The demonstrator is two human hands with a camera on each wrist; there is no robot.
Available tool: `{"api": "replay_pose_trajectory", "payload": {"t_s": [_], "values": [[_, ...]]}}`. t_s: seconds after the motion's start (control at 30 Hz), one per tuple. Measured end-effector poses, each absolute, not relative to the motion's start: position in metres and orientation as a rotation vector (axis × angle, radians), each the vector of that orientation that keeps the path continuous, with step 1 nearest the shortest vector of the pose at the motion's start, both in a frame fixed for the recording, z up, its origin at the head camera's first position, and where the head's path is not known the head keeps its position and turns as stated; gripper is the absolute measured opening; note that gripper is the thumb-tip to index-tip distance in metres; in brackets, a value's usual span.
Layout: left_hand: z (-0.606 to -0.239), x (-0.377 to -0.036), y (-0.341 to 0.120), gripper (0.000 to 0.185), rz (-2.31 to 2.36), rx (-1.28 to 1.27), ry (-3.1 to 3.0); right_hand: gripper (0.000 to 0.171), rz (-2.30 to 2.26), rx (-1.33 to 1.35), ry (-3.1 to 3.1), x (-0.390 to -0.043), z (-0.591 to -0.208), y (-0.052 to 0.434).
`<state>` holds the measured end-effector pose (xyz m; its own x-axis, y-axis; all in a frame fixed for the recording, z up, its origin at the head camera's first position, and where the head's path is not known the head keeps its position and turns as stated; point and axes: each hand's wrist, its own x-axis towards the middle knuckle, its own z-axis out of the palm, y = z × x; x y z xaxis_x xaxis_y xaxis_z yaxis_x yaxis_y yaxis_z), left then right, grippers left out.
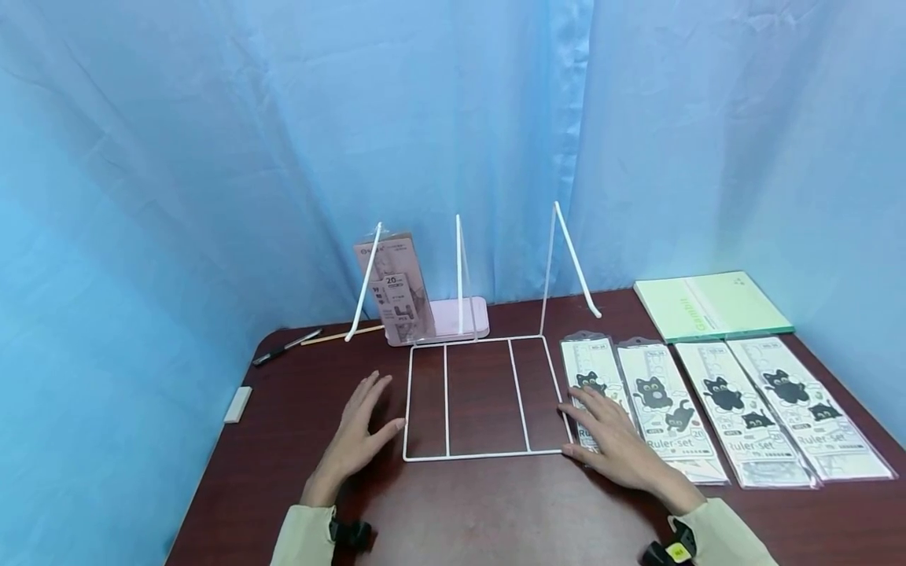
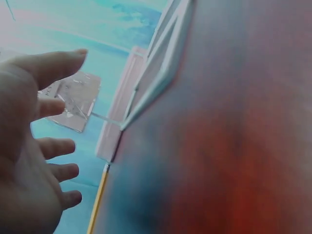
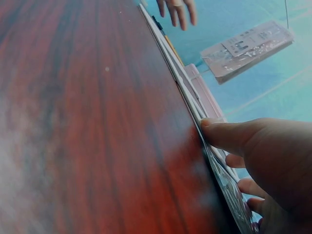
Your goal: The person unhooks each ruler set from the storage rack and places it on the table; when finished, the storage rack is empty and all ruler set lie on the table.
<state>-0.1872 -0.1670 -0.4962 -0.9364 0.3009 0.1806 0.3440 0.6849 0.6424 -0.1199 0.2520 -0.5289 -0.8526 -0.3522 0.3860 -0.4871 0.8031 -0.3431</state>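
Head view — with my left hand (image 1: 357, 432) and right hand (image 1: 619, 440) loosely spread, a sideways bump could skew the wire rack (image 1: 477, 340).

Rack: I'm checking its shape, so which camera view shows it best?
The head view: the rack shows almost whole, base and prongs. The left wrist view shows only part, slanted; the right wrist view, its base nearly edge-on.

Surface (image 1: 460, 511): black pen (image 1: 283, 350), far left corner; thin yellow stick (image 1: 343, 336), beside it, far edge; white block (image 1: 237, 405), left edge; green "Gambit" pack (image 1: 713, 303), far right corner.
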Motion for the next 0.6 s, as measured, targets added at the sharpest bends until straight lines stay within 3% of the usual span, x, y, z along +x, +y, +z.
{"api": "replay_pose_trajectory", "payload": {"t_s": [0.3, 0.6], "values": [[-0.476, -0.213, -0.155, 0.067, -1.343, -0.388, -2.546, 0.061, 0.611, 0.658, -2.649, -0.120, -0.529, 0.251], [-0.463, -0.243, -0.147, 0.058, -1.922, -0.150, -2.233, 0.059, 0.604, 0.652, -2.649, -0.119, -0.527, 0.250]]}}
